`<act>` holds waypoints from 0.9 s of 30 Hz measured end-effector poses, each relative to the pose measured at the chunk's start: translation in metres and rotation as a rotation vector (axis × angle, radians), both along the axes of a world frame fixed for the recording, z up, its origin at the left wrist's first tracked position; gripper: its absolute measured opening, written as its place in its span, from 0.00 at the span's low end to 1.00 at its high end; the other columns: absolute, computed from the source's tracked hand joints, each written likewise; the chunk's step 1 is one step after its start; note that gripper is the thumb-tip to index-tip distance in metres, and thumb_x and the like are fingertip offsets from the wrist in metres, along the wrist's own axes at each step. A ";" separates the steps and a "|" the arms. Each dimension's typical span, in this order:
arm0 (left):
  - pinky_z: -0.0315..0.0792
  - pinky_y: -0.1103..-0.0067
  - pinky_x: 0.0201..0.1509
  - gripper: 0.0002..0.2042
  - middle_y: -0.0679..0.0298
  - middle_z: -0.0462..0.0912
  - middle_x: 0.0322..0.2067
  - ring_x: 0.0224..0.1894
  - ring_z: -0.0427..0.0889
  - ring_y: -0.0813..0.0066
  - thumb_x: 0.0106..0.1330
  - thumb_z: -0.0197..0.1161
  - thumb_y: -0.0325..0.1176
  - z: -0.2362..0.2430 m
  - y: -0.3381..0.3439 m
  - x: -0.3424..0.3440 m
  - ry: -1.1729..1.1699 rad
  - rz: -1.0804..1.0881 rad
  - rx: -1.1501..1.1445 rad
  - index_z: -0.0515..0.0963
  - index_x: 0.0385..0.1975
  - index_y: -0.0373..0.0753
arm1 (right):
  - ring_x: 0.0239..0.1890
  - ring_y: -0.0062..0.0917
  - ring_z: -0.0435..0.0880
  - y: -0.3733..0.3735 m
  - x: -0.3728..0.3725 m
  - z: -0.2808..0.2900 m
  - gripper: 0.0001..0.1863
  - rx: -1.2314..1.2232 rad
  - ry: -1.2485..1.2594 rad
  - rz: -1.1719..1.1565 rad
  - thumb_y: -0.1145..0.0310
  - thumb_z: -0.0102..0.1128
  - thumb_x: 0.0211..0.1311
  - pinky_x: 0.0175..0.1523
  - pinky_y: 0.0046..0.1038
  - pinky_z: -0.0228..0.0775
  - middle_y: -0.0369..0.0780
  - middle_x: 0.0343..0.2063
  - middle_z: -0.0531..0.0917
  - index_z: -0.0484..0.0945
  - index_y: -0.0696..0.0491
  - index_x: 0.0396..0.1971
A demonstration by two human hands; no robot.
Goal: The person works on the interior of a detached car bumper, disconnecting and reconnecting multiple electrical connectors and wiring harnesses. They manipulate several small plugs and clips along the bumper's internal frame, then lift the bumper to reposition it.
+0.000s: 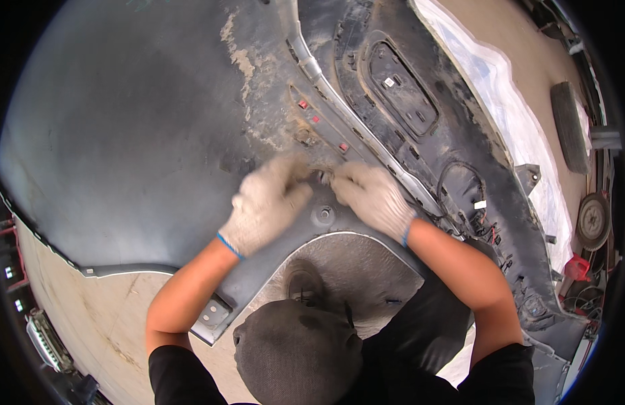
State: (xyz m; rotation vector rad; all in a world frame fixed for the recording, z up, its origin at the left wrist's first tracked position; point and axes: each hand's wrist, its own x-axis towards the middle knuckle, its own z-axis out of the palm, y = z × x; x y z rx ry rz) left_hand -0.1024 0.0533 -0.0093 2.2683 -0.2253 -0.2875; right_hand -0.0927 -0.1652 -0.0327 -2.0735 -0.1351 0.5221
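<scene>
My gloved left hand point(262, 206) is over a dark grey body panel point(137, 121), its curled fingers blurred, so I cannot tell whether it holds anything. My gloved right hand point(370, 199) pinches a small metal fitting point(323, 177) on the panel, just right of my left fingertips. Below both hands sits a round raised mount with a stud point(324, 214). Above them a narrow strip bears small red clips point(303, 104), and a long grey metal strip point(363, 135) runs diagonally past my right hand.
A black moulded part point(403, 88) with a cable loop lies along the right, beside white sheeting point(488, 88). Farther right are a tire point(570, 128), a wheel point(593, 221) and a red container point(577, 268). A shoe point(302, 282) shows on the floor point(96, 317) below.
</scene>
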 end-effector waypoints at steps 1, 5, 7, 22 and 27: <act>0.79 0.70 0.49 0.22 0.55 0.86 0.43 0.44 0.86 0.59 0.62 0.64 0.28 -0.010 0.004 0.013 -0.023 0.040 0.057 0.74 0.57 0.37 | 0.40 0.47 0.85 0.003 0.009 -0.020 0.15 -0.087 -0.037 -0.059 0.60 0.57 0.62 0.48 0.42 0.75 0.52 0.35 0.85 0.84 0.57 0.35; 0.78 0.64 0.50 0.21 0.49 0.86 0.43 0.47 0.85 0.51 0.64 0.60 0.31 -0.031 0.008 0.051 -0.109 0.064 0.326 0.73 0.58 0.37 | 0.43 0.50 0.85 0.025 0.037 -0.075 0.15 -0.396 -0.222 -0.151 0.62 0.55 0.61 0.52 0.46 0.75 0.54 0.37 0.85 0.85 0.58 0.32; 0.77 0.61 0.50 0.20 0.47 0.85 0.42 0.46 0.84 0.47 0.64 0.59 0.31 -0.041 0.000 0.065 -0.045 0.000 0.422 0.74 0.57 0.37 | 0.44 0.50 0.85 0.032 0.041 -0.089 0.15 -0.423 -0.229 -0.192 0.63 0.54 0.61 0.53 0.46 0.76 0.54 0.37 0.85 0.85 0.58 0.32; 0.76 0.56 0.48 0.11 0.46 0.84 0.38 0.43 0.83 0.45 0.62 0.61 0.33 -0.076 -0.016 0.086 -0.181 0.014 0.586 0.80 0.44 0.39 | 0.44 0.50 0.84 0.045 0.046 -0.110 0.16 -0.329 -0.208 -0.291 0.61 0.55 0.63 0.54 0.46 0.75 0.53 0.37 0.85 0.85 0.57 0.31; 0.79 0.56 0.46 0.11 0.45 0.85 0.37 0.42 0.85 0.45 0.60 0.63 0.33 -0.073 -0.024 0.087 -0.194 -0.021 0.780 0.80 0.41 0.36 | 0.45 0.50 0.82 0.050 0.049 -0.110 0.16 -0.296 -0.199 -0.316 0.60 0.54 0.62 0.54 0.46 0.73 0.53 0.37 0.85 0.85 0.56 0.31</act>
